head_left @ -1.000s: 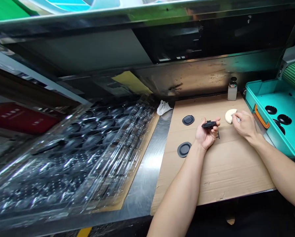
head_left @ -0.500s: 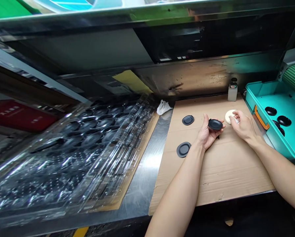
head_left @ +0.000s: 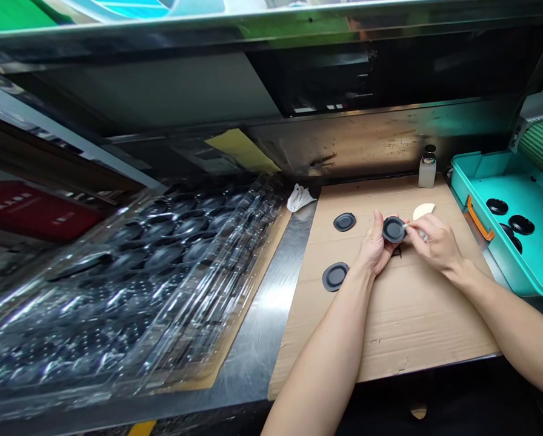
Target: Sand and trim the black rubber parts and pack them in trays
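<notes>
We cup a matte black rubber disc (head_left: 394, 229) in our left hand (head_left: 375, 248), the fingers curled up around its edge and its dished face turned upward, just above the middle of the cardboard sheet (head_left: 389, 327). Our right hand (head_left: 433, 239) comes in beside it, its fingers narrowly pinched on a small pale tip (head_left: 406, 226), which touches the disc's rim; the tip is too blurred and small for us to tell exactly what it is.

Two more flat round black discs (head_left: 345, 221) (head_left: 335, 277) lie apart on the corrugated cardboard, to the left of our hands. Beyond our right hand sits a cream half-moon sponge (head_left: 423, 211), soft-looking and smooth-edged, and behind it stands a small translucent plastic bottle (head_left: 427, 169) with a metal cap. A crumpled white tissue (head_left: 300, 198) lies at the cardboard's far left corner, on the brushed stainless worktop (head_left: 271, 315).

To our right, a teal plastic tray (head_left: 503, 181) with an orange handle (head_left: 478, 219) holds several black discs (head_left: 521, 224). To our left, stacked clear vacuum-formed blister trays (head_left: 162, 260) glint, with dark round discs showing in their moulded pockets.
</notes>
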{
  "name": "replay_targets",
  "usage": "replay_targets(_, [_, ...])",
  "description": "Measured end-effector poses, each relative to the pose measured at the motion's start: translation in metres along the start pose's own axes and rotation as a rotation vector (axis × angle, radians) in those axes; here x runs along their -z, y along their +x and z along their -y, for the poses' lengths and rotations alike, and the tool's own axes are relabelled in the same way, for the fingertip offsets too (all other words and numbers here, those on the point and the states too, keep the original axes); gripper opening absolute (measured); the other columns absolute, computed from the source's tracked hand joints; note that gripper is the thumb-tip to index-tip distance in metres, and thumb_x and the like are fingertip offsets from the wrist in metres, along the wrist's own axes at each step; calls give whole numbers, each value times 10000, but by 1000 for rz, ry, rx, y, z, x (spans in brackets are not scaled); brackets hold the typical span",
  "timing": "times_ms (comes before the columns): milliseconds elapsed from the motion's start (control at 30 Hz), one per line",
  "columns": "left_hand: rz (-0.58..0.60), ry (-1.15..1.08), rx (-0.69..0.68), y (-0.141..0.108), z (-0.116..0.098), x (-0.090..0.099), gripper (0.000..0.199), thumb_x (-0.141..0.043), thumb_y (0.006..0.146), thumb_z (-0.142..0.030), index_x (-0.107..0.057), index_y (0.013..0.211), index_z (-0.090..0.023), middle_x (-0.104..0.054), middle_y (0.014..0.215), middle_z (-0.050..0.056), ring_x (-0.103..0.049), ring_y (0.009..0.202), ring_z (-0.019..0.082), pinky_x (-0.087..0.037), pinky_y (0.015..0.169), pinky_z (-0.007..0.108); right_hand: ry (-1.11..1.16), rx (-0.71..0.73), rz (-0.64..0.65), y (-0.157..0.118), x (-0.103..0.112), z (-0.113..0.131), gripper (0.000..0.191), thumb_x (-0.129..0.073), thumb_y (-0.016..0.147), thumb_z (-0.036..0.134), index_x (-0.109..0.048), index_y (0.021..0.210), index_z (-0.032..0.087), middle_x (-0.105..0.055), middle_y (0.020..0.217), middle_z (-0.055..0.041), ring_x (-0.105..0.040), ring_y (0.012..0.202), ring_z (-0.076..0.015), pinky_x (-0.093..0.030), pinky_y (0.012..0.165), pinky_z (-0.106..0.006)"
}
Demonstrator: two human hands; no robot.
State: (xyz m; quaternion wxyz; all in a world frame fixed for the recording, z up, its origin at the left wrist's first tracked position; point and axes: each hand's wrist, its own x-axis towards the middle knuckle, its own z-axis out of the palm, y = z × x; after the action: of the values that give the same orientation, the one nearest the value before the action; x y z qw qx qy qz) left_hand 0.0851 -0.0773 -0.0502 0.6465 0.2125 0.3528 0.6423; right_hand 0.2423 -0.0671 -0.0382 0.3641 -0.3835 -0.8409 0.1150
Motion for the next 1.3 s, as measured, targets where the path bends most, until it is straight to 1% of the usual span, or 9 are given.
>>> replay_targets(133, [-14,54,-7,0,4,-1,501,-632,919,-606,-678,1011,-116,-770,940,124,-747,877,194,-593,742,248,-203,-70,148,0,3,4,274,-481,1016,334,-738,1031,240,-701,1044,-87,-633,933,-223,-437,754,-306])
replay_targets(333, [-58,-133,169,5,-5,8,519,-331,1053,-558,-637,991,-143,-747,1011,137,-714,752,162,-511,537,204,-435,-368,119,6,19,-9,312,-494,985,309,-768,907,181,-709,1002,-166,-610,924,-294,-413,782,-385])
replay_targets(433, [-74,-212,209,5,-9,9,547,-242,1067,-532,-629,1001,-152,-740,1017,148,-704,764,171,-506,526,210,-400,-284,83,8,15,-23,380,-443,1023,389,-761,1149,224,-684,1208,-179,-557,1097,-342,-409,930,-477])
replay_targets(533, [-76,-225,227,2,-11,5,593,-203,1055,-568,-628,1045,-154,-732,1086,179,-725,890,229,-567,612,281,-351,-241,177,7,7,-34,437,-412,1035,472,-634,1388,342,-545,1478,-142,-478,1249,-377,-363,1008,-595])
replay_targets(633, [-20,-241,236,-3,-14,2,559,-226,1062,-505,-643,1065,-133,-723,1121,192,-721,1011,280,-608,763,399,-345,-255,234,6,5,-37,407,-398,1042,448,-725,1240,309,-553,1474,-139,-507,1252,-356,-323,1046,-605])
replay_targets(733, [32,-201,203,-5,-14,1,396,-347,1033,-337,-675,1065,-116,-726,1107,168,-717,1029,270,-597,826,399,-367,-300,165,8,8,-37,411,-426,1033,418,-770,946,210,-687,1237,-148,-600,1127,-296,-367,1012,-484])
replay_targets(867, [12,76,-38,-9,-5,-4,271,-658,886,-260,-703,1120,-129,-715,1176,154,-686,1101,243,-557,892,335,-438,-406,106,10,13,-44,306,-582,948,443,-708,845,183,-715,996,-155,-630,1001,-299,-412,887,-409])
replay_targets(1033, [40,441,-548,-27,12,-20,811,-918,593,-97,-627,1331,-267,-644,1329,96,-576,1305,234,-437,1116,305,-490,-390,110,9,16,-49,212,-554,949,342,-682,894,182,-725,981,-163,-619,1009,-319,-399,876,-421])
replay_targets(1300, [192,703,-1035,-21,26,-15,975,-892,737,-325,-327,1531,-344,-516,1385,104,-568,1305,253,-475,1119,418,-501,-425,140,9,15,-48,219,-527,960,349,-670,919,189,-718,1043,-140,-582,1052,-304,-374,888,-400])
